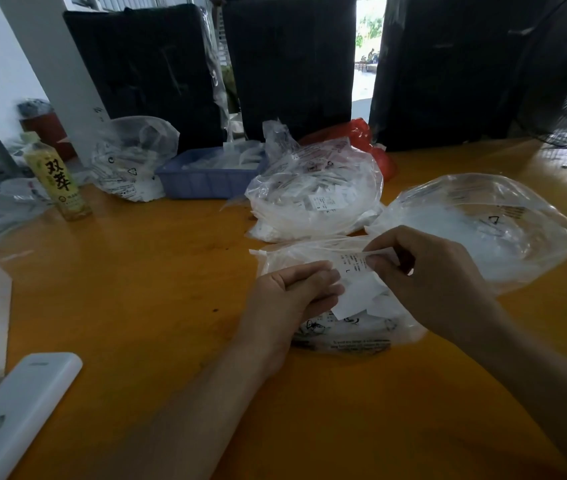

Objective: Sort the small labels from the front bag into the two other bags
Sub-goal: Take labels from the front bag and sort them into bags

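Both hands over front bag (341,336) on tabletop (157,271): right hand (424,271) pinching label (356,271) marked L, left hand (296,292) curled, gripping white labels beside it. Two other bags just beyond: middle bag (313,199) straight ahead, right bag (483,223) nearer right hand.

The desk (143,292) is orange-yellow wood with a glossy sheen, and the front bag (351,337) on it is clear plastic printed with black text and symbols, holding white labels (358,289) with small black lettering. The tray (202,181) is pale blue, the bottle (57,178) yellow with black characters. A red bag (368,140) lies before black panels (292,64).
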The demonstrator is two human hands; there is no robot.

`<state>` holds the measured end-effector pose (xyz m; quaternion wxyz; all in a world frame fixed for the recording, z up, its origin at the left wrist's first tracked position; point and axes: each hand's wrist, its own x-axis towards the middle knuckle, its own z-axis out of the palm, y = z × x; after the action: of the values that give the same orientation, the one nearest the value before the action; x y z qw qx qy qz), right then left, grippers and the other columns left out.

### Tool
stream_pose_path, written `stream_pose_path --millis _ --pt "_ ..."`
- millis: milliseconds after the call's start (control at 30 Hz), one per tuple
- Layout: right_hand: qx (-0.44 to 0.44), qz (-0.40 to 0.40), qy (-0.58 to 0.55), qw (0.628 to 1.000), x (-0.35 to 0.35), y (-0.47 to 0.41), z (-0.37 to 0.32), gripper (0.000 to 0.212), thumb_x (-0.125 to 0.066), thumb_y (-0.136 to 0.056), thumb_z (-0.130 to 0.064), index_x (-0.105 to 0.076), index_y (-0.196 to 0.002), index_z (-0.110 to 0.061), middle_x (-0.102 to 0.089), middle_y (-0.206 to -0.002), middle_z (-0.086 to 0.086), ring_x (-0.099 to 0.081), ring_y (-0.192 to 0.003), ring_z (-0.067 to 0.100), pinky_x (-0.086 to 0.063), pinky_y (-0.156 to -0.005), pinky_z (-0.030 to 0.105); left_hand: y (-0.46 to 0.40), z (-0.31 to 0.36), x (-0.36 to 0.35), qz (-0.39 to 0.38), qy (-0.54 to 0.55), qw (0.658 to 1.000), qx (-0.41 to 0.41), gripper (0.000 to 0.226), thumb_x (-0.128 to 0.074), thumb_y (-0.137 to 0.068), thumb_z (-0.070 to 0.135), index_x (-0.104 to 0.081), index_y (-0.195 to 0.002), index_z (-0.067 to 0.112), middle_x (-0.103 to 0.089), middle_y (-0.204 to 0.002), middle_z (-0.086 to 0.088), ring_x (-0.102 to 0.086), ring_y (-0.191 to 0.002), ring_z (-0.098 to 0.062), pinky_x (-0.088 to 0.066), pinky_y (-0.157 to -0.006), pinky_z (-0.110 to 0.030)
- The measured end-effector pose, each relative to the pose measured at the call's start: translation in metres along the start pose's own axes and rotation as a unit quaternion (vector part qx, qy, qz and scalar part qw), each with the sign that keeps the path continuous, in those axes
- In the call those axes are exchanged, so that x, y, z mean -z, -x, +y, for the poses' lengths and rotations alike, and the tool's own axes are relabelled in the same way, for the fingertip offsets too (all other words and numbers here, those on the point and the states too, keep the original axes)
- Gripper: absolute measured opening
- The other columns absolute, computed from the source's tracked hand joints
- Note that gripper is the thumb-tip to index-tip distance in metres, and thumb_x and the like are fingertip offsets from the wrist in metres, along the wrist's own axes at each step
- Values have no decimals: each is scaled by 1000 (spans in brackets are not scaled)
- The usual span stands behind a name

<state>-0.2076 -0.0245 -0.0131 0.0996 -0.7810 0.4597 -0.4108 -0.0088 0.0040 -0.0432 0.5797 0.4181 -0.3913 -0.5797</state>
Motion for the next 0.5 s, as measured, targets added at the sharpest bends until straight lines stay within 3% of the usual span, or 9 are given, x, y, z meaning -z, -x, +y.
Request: stream_pose_path --millis 200,300,367,500 --pt "5 -37 2 999 -3 1 1 14 -70 -94 -15 -73 -93 -28 -58 -69 -29 -59 -65 -13 -40 -50 5 1 -3 0 18 -47 999 -9 29 -81 -84 25 -79 -111 13 -81 -101 -12 -79 -97 -25 -62 -78 -23" --pt "2 -72 -1 997 -4 2 1 19 -68 -95 -22 -70 -96 -40 -63 -76 -28 -61 -75 -8 -47 -59 10 3 -3 -1 19 -93 995 -17 22 -82 -85 26 -82 -106 20 -82 -99 -6 -80 -91 -23 -63 -75 -24" --pt "-14 -83 -24 996 -6 2 2 18 -68 -94 -32 -66 -103 -46 -63 -80 -28 -61 -75 -11 -46 -57 9 3 -4 -1 13 -114 993 -19 14 -80 -89 24 -82 -103 25 -82 -98 -3 -80 -88 -21 -63 -74 -24" --pt "-71 -30 -115 990 -6 -1 4 16 -72 -90 -38 -60 -98 -45 -71 -78 -19 -67 -74 -3 -51 -64 15 5 -2 -3 18 -125 992 -20 18 -80 -88 28 -82 -105 24 -82 -97 -3 -79 -85 -20 -62 -67 -24"
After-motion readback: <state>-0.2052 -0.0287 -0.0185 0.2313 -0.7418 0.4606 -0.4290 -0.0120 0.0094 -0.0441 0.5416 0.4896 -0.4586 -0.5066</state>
